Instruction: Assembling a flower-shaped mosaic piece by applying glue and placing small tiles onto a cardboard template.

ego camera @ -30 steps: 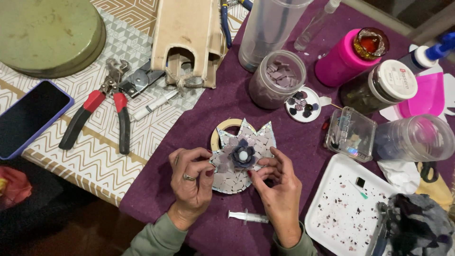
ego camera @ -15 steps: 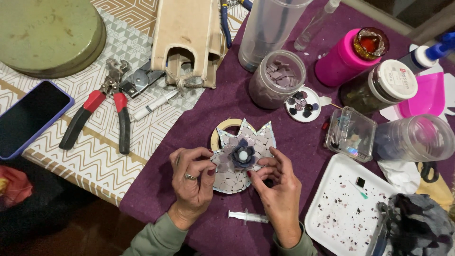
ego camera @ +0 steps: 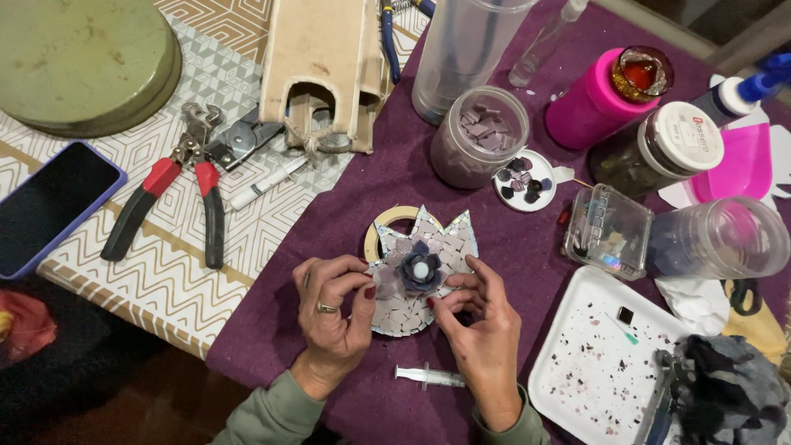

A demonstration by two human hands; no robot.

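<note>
While your left hand (ego camera: pixel 332 311) steadies the mosaic (ego camera: pixel 416 276) on the desk (ego camera: pixel 272 330), your right hand's (ego camera: pixel 482 330) fingers (ego camera: pixel 441 301) pinch its edge tiles.

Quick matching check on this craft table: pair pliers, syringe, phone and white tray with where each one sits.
Things:
1. pliers
2. syringe
3. phone
4. white tray

Places:
A. far left edge of the table
B. between the two wrists
C. right of the right hand
D. on the patterned cloth, left of the mosaic flower

Pairs: 1-D, 2-B, 3-A, 4-C
</note>
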